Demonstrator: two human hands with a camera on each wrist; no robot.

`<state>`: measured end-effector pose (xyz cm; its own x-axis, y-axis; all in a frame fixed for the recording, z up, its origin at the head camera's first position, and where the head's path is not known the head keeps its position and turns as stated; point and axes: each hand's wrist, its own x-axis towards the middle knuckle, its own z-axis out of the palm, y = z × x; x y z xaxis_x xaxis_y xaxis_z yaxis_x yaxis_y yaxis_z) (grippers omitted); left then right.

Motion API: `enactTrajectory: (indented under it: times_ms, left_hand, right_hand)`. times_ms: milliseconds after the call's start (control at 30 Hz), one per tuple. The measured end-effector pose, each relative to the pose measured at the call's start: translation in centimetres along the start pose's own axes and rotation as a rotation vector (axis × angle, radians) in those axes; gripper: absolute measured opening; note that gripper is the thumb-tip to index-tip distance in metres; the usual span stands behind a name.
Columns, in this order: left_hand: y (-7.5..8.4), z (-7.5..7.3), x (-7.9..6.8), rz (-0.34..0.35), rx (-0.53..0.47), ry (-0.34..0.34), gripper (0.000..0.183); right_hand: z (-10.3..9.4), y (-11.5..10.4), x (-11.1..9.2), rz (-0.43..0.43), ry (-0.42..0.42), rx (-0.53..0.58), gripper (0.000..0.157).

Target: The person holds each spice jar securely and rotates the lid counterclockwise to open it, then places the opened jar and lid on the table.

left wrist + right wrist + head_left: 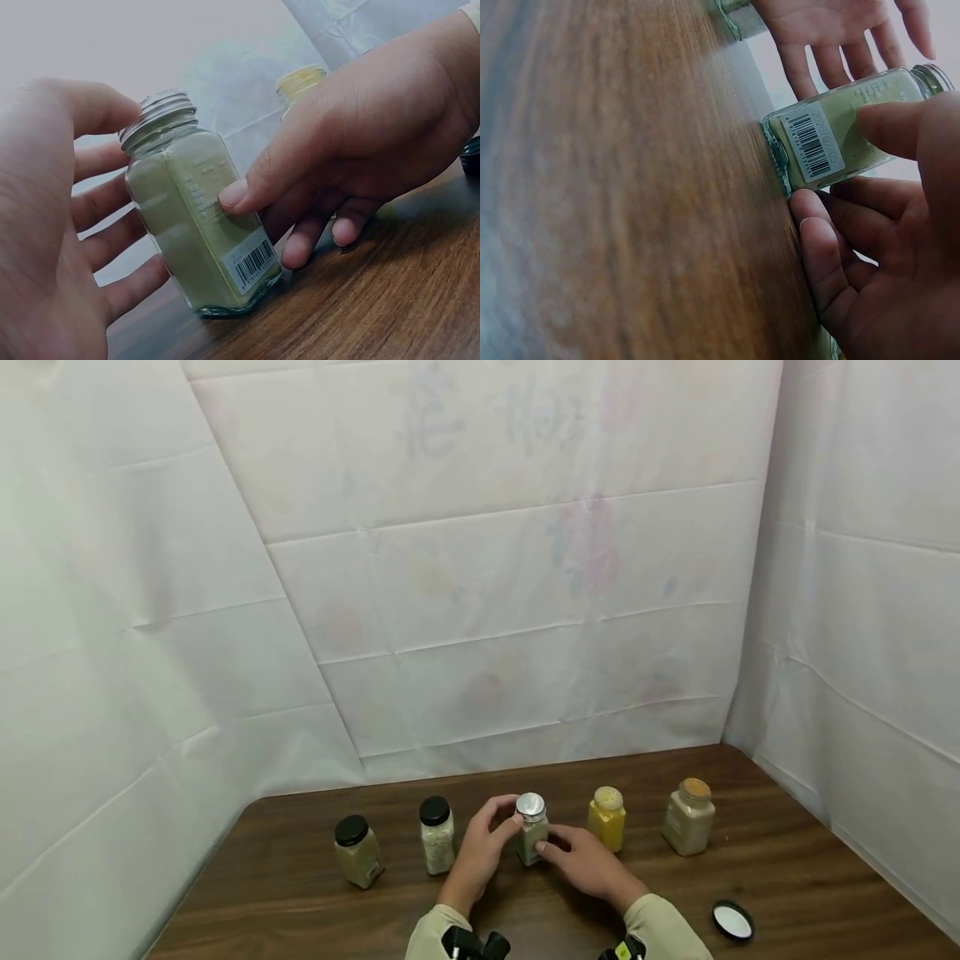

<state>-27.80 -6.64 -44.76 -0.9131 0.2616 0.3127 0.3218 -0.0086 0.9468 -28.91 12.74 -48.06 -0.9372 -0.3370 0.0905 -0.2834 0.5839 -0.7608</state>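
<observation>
A square glass spice jar (533,839) of pale green powder, with a silver top and a barcode label, stands on the wooden table between the hands. My right hand (590,865) holds its lower part, thumb on the printed side and fingers around the other side. My left hand (480,852) is spread around the jar's left side. Its thumb is by the silver top (159,118) in the left wrist view; whether it touches is unclear. The left fingers (831,66) are fairly straight beside the jar in the right wrist view.
Two black-capped jars, one olive (360,858) and one pale (438,842), stand to the left. A yellow jar (607,822) and a beige jar with an orange-brown top (689,822) stand right. A black lid (732,921) lies white side up near the front right.
</observation>
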Motion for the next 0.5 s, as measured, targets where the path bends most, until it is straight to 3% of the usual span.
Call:
enactTrajectory:
  times_ms: [500]
  left_hand:
    - [-0.01,0.05,0.17,-0.01,-0.038,0.055,0.026]
  right_hand:
    - [-0.12,-0.19,-0.03,0.004,0.003,0.018,0.058]
